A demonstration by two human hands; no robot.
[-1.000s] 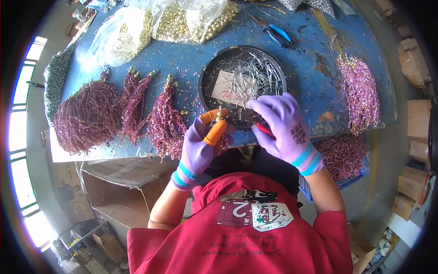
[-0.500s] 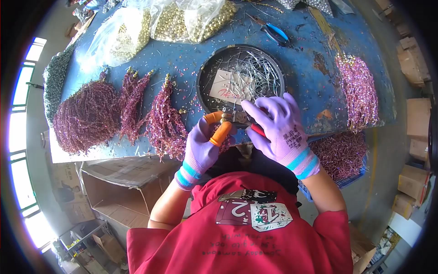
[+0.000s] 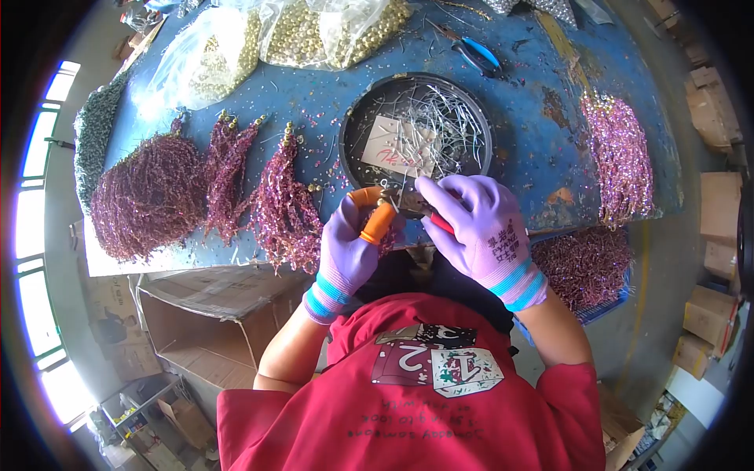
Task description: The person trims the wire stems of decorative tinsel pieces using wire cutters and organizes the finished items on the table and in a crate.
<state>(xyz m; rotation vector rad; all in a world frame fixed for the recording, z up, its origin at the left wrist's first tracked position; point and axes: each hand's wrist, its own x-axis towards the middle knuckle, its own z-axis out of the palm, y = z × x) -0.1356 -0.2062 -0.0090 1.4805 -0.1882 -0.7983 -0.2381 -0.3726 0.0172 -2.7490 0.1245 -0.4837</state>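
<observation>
My left hand (image 3: pixel 345 250), in a purple glove with orange covers on thumb and forefinger, pinches a gold bead (image 3: pixel 382 202) at the top of a purple tinsel tassel (image 3: pixel 388 242). Most of that tassel hides behind the fingers. A thin wire sticks up by the bead. Red-handled pliers (image 3: pixel 442 224) are gripped in my gloved right hand (image 3: pixel 483 228), their jaws close beside the bead and wire; whether they bite the wire is hard to make out. Just beyond both hands sits a round black tray (image 3: pixel 488 133) with loose wires (image 3: pixel 455 125) and a marked card (image 3: pixel 385 147).
Purple tinsel tassels (image 3: pixel 149 196) lie at left on the blue table (image 3: pixel 526 157), and a pink bundle (image 3: pixel 616 161) at right. Bags of gold beads (image 3: pixel 294 35) and blue-handled pliers (image 3: pixel 481 56) are farther back. Below stand a cardboard box (image 3: pixel 204 330) and a blue crate (image 3: pixel 597 312) of tinsel.
My right hand's fingers have curled further in around the pliers. The wire end by the bead now shows more plainly. My left hand keeps its pinch in nearly the same place.
</observation>
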